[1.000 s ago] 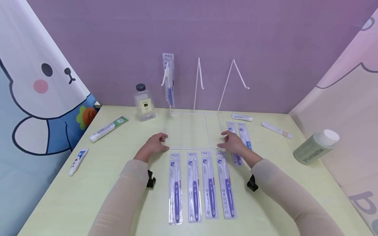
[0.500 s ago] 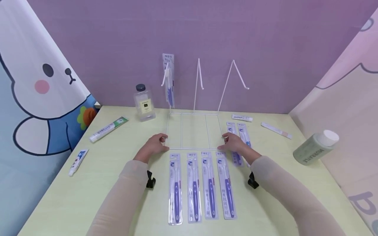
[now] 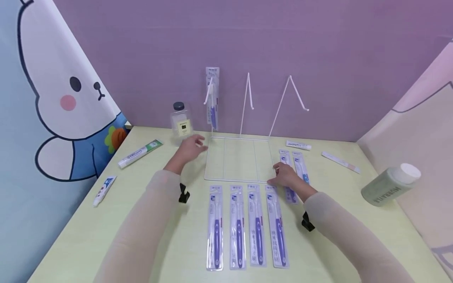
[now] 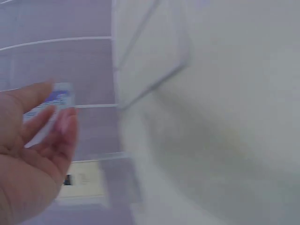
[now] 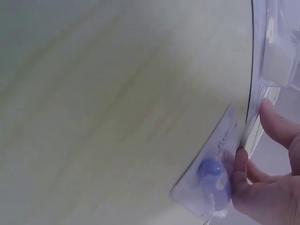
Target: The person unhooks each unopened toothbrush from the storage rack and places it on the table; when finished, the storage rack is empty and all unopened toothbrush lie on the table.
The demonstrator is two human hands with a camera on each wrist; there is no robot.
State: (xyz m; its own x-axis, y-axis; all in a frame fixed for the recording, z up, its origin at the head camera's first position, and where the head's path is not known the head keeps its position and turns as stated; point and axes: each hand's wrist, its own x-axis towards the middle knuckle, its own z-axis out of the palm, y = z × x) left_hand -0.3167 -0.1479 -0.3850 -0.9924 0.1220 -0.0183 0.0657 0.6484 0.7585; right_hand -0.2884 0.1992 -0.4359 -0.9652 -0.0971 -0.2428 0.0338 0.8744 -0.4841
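A white wire display rack with three upright hooks stands against the back wall. On its left hook hangs a packaged toothbrush. My left hand is raised off the rack's left side, beside the clear bottle, holding nothing. Its fingers are loosely bent in the left wrist view. My right hand holds the rack's front right corner between thumb and fingers. Several packaged toothbrushes lie in a row before the rack. Under my right hand and forearm, two more toothbrush packs are partly hidden.
To the left lie a green-and-white toothpaste tube and a smaller tube. On the right are a small white tube, a slim white packet and a green bottle with a white cap.
My left hand has let go of the rack's left front corner and moved up and away towards the back. My right hand stays at the right corner. The head view has shifted slightly.
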